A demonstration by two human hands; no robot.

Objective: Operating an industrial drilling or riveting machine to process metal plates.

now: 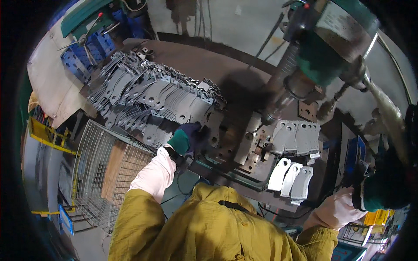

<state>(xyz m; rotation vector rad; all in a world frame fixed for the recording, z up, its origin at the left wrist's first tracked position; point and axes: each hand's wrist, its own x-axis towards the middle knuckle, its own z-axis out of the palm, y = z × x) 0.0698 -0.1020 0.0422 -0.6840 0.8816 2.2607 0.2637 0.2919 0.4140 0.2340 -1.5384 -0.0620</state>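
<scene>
My left hand (191,135), in a green and dark glove, is at the near edge of a large pile of flat grey metal plates (156,93). Beside its fingertips lies a shadowed plate with a hole (214,128); whether the fingers hold it is too dark to see. Far to the right is my right hand (385,189), also in a dark green glove, its fingers lost in the dark rim. Between the hands, a drill press (331,48) stands over a steel fixture (249,148) on the bench.
Right of the fixture lie a row of grey plates (296,137) and several brighter plates (291,180). A wire basket (93,174) holding a wooden board (114,169) stands at left. Blue crates (89,54) are behind it, and a square holed block (308,111) lies near the press column.
</scene>
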